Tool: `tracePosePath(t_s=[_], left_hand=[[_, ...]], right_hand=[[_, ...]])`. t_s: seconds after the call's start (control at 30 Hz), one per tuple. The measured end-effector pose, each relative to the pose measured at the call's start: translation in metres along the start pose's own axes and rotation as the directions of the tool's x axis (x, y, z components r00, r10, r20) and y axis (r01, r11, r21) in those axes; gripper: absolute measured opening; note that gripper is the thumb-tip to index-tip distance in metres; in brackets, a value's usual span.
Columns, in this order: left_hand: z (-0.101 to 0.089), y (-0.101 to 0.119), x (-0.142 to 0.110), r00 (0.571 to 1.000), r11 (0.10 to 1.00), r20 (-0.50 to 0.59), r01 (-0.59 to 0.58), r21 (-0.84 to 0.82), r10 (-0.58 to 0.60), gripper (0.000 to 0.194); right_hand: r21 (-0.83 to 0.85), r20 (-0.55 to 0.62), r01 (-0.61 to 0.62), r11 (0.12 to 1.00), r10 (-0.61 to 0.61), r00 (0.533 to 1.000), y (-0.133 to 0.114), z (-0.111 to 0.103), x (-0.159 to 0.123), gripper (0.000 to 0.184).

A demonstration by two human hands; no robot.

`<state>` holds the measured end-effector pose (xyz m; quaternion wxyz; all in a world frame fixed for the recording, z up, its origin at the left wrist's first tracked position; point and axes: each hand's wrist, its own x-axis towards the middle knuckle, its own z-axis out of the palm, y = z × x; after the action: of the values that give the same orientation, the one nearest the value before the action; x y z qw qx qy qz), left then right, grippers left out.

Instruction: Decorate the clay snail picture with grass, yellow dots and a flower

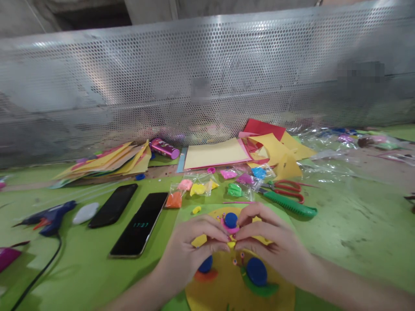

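My left hand [198,241] and my right hand [271,238] meet fingertip to fingertip, closed in a pinch on a small lump of yellow modelling clay [231,245]. Beneath them lies a round yellow paper [223,291] on a green sheet. Several snail figures with blue disc shells sit on it: one with a pink body [231,221] beyond my fingers, one with a green body [257,272] below my right hand. A third, with an orange body [206,275], is partly covered by my left hand. Another bit of yellow clay [196,210] rests near the paper's upper left.
Bagged clay pieces [198,188], red-handled scissors [288,190] and a green cutter [290,204] lie beyond the hands. Leftward are two phones [139,229] and a corded glue gun [52,218]. Paper sheets [215,154] lie before a perforated metal panel [227,65].
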<state>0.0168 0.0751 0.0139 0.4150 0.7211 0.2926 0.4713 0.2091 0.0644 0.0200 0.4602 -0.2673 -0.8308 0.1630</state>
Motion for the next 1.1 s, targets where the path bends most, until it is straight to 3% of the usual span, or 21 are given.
tracePosePath(t_s=[0.23, 0.47, 0.77, 1.1], left_hand=[[-0.0007, -0.0020, -0.0009, 1.000, 1.000, 0.002, 0.009, -0.011, -0.009, 0.013], [-0.0001, -0.0041, -0.0005, 0.999, 0.998, -0.002, 0.032, -0.045, -0.032, 0.012], [-0.0016, -0.0051, 0.0012, 0.992, 0.992, 0.030, 0.121, -0.036, -0.120, 0.012], [-0.0001, -0.0044, 0.0025, 0.996, 0.993, 0.014, 0.092, -0.073, -0.092, 0.017]], right_hand=[[0.063, 0.029, -0.059, 0.996, 0.057, 0.998, 0.0023, 0.0030, -0.0047, 0.012], [0.018, 0.008, 0.030, 0.999, -0.030, 1.000, 0.0055, 0.0036, -0.0075, 0.015], [0.009, 0.020, 0.011, 1.000, -0.011, 1.000, 0.0039, 0.0032, -0.0053, 0.013], [0.081, 0.040, -0.027, 0.996, 0.024, 0.999, 0.0051, 0.0056, -0.0081, 0.015]])
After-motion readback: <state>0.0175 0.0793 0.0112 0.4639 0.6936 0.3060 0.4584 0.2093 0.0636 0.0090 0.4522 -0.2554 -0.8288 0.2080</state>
